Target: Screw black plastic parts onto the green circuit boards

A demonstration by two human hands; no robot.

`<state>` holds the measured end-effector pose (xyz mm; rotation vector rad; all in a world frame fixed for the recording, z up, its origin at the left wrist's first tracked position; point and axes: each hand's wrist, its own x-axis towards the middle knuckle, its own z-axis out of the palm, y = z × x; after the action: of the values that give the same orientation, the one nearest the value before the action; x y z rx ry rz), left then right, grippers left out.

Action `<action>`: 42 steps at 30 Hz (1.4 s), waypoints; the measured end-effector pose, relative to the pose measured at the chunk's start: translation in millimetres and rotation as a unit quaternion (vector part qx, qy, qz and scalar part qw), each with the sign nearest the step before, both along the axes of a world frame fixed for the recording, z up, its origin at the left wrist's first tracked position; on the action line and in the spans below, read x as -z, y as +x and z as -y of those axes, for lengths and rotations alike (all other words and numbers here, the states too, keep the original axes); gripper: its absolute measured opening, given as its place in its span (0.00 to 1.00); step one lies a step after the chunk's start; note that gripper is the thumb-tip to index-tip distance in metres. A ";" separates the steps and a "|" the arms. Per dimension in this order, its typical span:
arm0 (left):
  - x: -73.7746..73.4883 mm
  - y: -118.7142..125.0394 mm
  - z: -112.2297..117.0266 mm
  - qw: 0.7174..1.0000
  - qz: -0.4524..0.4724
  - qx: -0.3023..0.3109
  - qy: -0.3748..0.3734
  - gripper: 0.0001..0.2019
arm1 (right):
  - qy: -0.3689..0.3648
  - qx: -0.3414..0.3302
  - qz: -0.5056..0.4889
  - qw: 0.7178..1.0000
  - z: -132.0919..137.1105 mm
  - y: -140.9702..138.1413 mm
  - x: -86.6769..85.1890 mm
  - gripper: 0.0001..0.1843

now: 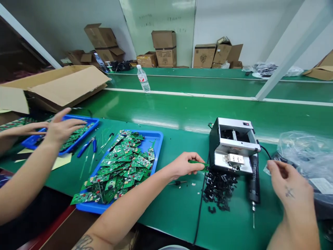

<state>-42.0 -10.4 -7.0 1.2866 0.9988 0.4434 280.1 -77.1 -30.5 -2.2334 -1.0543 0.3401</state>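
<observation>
My left hand (pixel 183 166) pinches a narrow green circuit board strip (pixel 199 164) at the front of a white-and-black benchtop machine (pixel 234 146). A loose pile of black plastic pieces (pixel 220 191) lies just below the machine. My right hand (pixel 288 185) hangs with its fingers curled beside a clear plastic bag (pixel 304 156), and it shows nothing held. Between them stands a black electric screwdriver (pixel 253 184). To my left, a blue tray (pixel 156 139) is heaped with green circuit boards (pixel 121 166).
A co-worker's hands (pixel 62 128) reach over a second blue tray (pixel 88 121) of boards. Blue-handled cutters (pixel 87 146) and a small screwdriver (pixel 179 182) lie on the green bench. Beyond stand a water bottle (pixel 143 79) and cardboard boxes (pixel 57 86).
</observation>
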 end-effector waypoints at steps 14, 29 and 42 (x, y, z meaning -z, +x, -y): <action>-4.1 42.0 -18.4 0.999 0.006 -0.007 -0.051 0.09 | 0.123 -0.060 -0.349 0.927 -14.7 -3.6 7.8 0.27; -10.7 43.3 -16.7 0.999 -0.008 0.008 -0.044 0.12 | 0.419 -0.270 -0.423 0.757 -12.2 -68.0 -125.5 0.33; -3.8 45.3 -16.8 0.999 -0.005 0.005 -0.033 0.11 | 0.426 -0.317 -0.363 0.765 -34.0 -93.4 -108.1 0.31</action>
<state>3.3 6.4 -3.2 1.2363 1.0068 0.3928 186.7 -43.1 77.7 -0.7545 -1.1442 0.7480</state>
